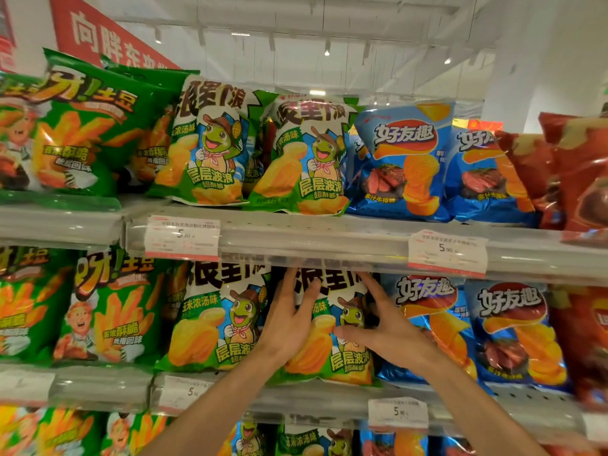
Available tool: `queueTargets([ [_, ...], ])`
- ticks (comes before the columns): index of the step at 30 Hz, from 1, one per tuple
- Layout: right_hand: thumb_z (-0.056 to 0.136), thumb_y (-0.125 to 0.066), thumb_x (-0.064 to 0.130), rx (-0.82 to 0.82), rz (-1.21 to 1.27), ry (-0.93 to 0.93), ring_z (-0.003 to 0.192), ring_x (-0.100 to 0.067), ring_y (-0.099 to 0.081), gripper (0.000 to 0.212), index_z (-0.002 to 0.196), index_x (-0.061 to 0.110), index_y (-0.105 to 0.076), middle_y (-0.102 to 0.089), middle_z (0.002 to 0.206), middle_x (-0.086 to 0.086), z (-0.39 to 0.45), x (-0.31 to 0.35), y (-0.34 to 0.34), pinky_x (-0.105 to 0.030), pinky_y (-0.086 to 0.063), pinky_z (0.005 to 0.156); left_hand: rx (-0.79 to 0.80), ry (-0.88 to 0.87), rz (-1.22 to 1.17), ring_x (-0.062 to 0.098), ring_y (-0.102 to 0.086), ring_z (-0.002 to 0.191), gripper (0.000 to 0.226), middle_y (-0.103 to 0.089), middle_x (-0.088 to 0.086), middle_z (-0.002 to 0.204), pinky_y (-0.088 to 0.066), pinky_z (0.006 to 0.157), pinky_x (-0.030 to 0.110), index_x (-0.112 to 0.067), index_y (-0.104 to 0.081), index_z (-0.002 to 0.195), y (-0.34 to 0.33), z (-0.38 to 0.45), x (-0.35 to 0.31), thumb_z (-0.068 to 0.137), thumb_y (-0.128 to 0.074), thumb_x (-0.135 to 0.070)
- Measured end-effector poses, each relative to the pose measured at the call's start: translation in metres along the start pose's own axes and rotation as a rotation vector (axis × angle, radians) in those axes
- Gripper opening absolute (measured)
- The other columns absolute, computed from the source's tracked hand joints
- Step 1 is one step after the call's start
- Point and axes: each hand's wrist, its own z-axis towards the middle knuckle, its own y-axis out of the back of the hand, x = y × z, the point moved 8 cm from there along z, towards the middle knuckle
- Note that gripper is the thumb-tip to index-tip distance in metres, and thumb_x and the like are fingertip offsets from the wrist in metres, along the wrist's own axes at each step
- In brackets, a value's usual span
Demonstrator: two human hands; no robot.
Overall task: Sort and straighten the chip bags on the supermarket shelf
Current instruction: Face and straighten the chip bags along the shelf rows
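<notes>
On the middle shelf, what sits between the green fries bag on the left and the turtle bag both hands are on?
In the head view, one more turtle bag stands between the fries bag and the held bag, which the left hand and right hand touch.

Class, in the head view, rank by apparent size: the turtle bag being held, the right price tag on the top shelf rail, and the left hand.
1. Turtle bag
2. Left hand
3. Price tag
Hand and tag look close; nearness makes that unsure.
</notes>
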Motion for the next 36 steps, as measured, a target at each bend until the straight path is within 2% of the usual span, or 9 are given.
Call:
queueTargets([
  [6, 0.062, -0.090, 0.042, 0.001, 0.024, -0.029, 0.129, -0.004, -0.049, 0.113, 0.148, 0.056, -0.017, -0.047, 0.145, 0.013, 0.002, -0.004, 0.002, -0.040, -0.050, 0.103, 0.000, -0.019, 0.012, -0.041, -0.016, 0.114, 0.047, -0.025, -0.043, 0.138, -0.014, 0.090, -0.008, -0.076, -0.013, 0.132, -0.001, 0.003, -0.005, 0.098, -0.043, -0.062],
  [9, 0.070, -0.088, 0.032, -0.006, 0.029, -0.019, 0.128, -0.002, -0.049, 0.108, 0.147, 0.057, -0.017, -0.046, 0.146, 0.015, 0.002, -0.004, -0.001, -0.031, -0.050, 0.102, -0.006, -0.044, 0.031, -0.039, -0.028, 0.106, 0.046, -0.029, -0.035, 0.146, -0.019, 0.084, -0.011, -0.072, -0.016, 0.136, -0.002, 0.002, -0.010, 0.101, -0.042, -0.055],
  [12, 0.076, -0.083, 0.028, -0.007, -0.002, -0.012, 0.127, 0.005, -0.044, 0.105, 0.148, 0.055, -0.012, -0.035, 0.151, 0.018, 0.002, -0.004, -0.006, -0.008, -0.044, 0.090, -0.020, -0.076, 0.100, -0.024, -0.050, 0.098, 0.055, -0.021, -0.012, 0.162, -0.039, 0.084, 0.005, -0.052, -0.012, 0.153, 0.001, -0.005, -0.016, 0.104, -0.037, -0.050],
  [14, 0.081, -0.078, 0.023, -0.025, -0.062, 0.026, 0.132, 0.004, -0.036, 0.100, 0.150, 0.052, -0.011, -0.023, 0.155, 0.020, 0.000, -0.001, -0.007, -0.004, -0.040, 0.092, 0.009, -0.117, 0.205, -0.014, -0.050, 0.118, 0.058, -0.002, -0.012, 0.167, -0.042, 0.105, 0.024, -0.054, -0.001, 0.154, 0.004, -0.015, -0.021, 0.105, -0.032, -0.048],
  [17, 0.091, -0.067, 0.027, -0.155, -0.199, 0.128, 0.145, -0.003, -0.016, 0.084, 0.153, 0.046, -0.013, -0.010, 0.159, 0.019, -0.005, 0.010, -0.004, -0.031, -0.027, 0.119, 0.000, -0.283, 0.461, 0.011, -0.015, 0.151, 0.052, 0.000, -0.007, 0.168, -0.025, 0.117, 0.031, -0.047, -0.013, 0.156, 0.018, -0.036, -0.029, 0.108, -0.031, -0.037],
  [20, 0.098, -0.050, 0.043, -0.307, -0.473, 0.258, 0.149, -0.008, -0.003, 0.066, 0.153, 0.044, -0.013, -0.003, 0.161, 0.016, -0.012, 0.031, -0.015, -0.039, -0.018, 0.121, -0.147, -0.457, 0.767, 0.024, -0.039, 0.140, 0.043, -0.042, 0.007, 0.153, -0.038, 0.113, 0.041, -0.019, -0.050, 0.143, 0.051, -0.047, -0.035, 0.102, -0.044, -0.027],
  [22, 0.100, -0.037, 0.051, -0.359, -0.719, 0.309, 0.151, -0.021, -0.003, 0.063, 0.156, 0.033, -0.014, -0.006, 0.164, 0.000, -0.013, 0.040, -0.034, -0.049, -0.016, 0.122, -0.208, -0.398, 0.927, 0.030, -0.043, 0.136, 0.044, -0.051, 0.011, 0.144, -0.040, 0.108, 0.050, -0.015, -0.058, 0.136, 0.074, -0.044, -0.027, 0.099, -0.044, -0.034],
  [26, 0.098, -0.018, 0.068, -0.355, -1.007, 0.245, 0.152, -0.032, -0.002, 0.073, 0.158, 0.025, -0.017, -0.013, 0.164, -0.014, -0.005, 0.039, -0.067, -0.060, -0.008, 0.119, -0.155, -0.242, 1.122, 0.037, -0.031, 0.147, 0.059, -0.037, 0.017, 0.157, -0.025, 0.118, 0.056, -0.021, -0.046, 0.150, 0.092, -0.039, 0.003, 0.101, -0.032, -0.051],
  [36, 0.098, -0.019, 0.068, -0.331, -1.039, 0.228, 0.152, -0.033, -0.004, 0.074, 0.157, 0.023, -0.022, -0.017, 0.163, -0.016, 0.000, 0.035, -0.076, -0.061, -0.010, 0.118, -0.107, -0.256, 1.171, 0.032, -0.022, 0.151, 0.063, -0.028, 0.014, 0.162, -0.017, 0.121, 0.055, -0.023, -0.038, 0.154, 0.092, -0.041, 0.020, 0.102, -0.025, -0.057],
])
